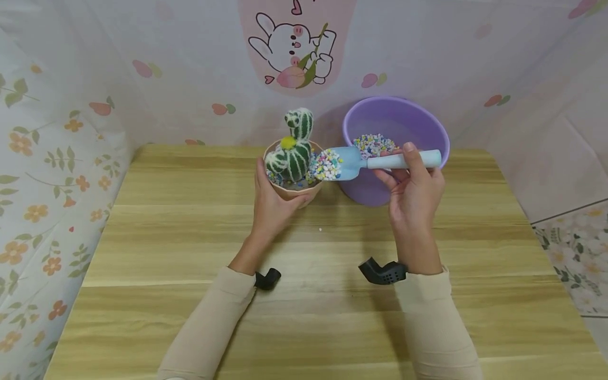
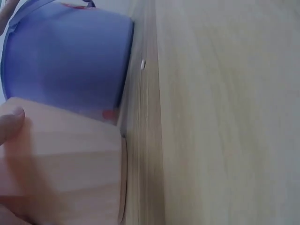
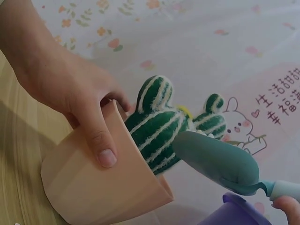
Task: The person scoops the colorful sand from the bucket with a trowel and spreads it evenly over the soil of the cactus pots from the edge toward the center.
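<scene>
My left hand (image 1: 275,206) grips a peach-coloured flowerpot (image 3: 108,173) around its side, thumb on the near wall. In the pot stands a green cactus (image 1: 296,158) with white stripes and a yellow flower; some coloured pebbles lie around its base. My right hand (image 1: 415,195) holds a small blue trowel (image 1: 351,163) by its pale handle. Multicoloured pebbles (image 1: 328,164) fill the blade, whose tip is over the pot's right rim, beside the cactus. In the right wrist view the trowel's underside shows and hides part of the cactus.
A purple bucket (image 1: 368,190) with more coloured pebbles (image 1: 375,143) inside stands at the back right, under my right hand. One white pebble (image 1: 320,229) lies on the wooden table (image 1: 313,316). Behind the table hangs a printed cloth (image 1: 190,79).
</scene>
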`<action>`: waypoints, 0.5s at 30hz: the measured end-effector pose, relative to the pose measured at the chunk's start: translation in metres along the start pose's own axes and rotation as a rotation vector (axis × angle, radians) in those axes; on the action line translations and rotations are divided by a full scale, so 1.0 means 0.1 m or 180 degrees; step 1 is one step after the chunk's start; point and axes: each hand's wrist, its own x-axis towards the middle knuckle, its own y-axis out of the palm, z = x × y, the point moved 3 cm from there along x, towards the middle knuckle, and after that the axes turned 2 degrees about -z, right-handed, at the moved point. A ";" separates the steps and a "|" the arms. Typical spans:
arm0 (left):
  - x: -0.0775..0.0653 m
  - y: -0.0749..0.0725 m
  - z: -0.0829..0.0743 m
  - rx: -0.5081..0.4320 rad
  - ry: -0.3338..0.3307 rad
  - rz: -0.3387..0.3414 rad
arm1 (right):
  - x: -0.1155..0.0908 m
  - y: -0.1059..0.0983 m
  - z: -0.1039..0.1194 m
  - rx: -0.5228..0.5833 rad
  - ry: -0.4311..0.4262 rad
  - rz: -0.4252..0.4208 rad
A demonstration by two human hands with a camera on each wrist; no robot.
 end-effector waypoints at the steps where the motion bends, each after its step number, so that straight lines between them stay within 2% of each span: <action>1: -0.01 0.01 0.00 0.0004 0.0001 -0.0043 | 0.00 0.00 0.00 -0.0011 -0.0014 -0.0009; 10: -0.08 0.10 -0.07 0.0088 0.0130 -0.0481 | -0.01 0.04 -0.02 -0.0153 -0.0113 -0.0063; 15: -0.12 0.15 -0.11 0.0165 0.0112 -0.0659 | -0.01 0.06 -0.03 -0.0254 -0.0158 -0.0101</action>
